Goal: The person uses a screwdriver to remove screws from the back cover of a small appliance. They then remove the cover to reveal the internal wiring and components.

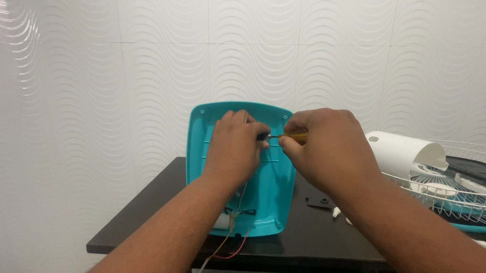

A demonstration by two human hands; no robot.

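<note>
A teal plastic cover (pixel 277 181) stands tilted upright on a dark table (pixel 147 210), its hollow inner side facing me. My left hand (pixel 233 150) grips a small dark part inside its upper half. My right hand (pixel 325 147) holds a small screwdriver (pixel 290 137) with a yellow handle, whose metal tip points left and meets the part in my left hand. Thin red, yellow and white wires (pixel 227 242) hang from the cover's lower edge over the table front.
A white fan motor housing (pixel 399 153) and a white wire fan guard (pixel 475 194) with a teal rim lie at the right. A small black part (pixel 318 202) and white bits (pixel 336 212) lie on the table. A white wavy wall stands behind.
</note>
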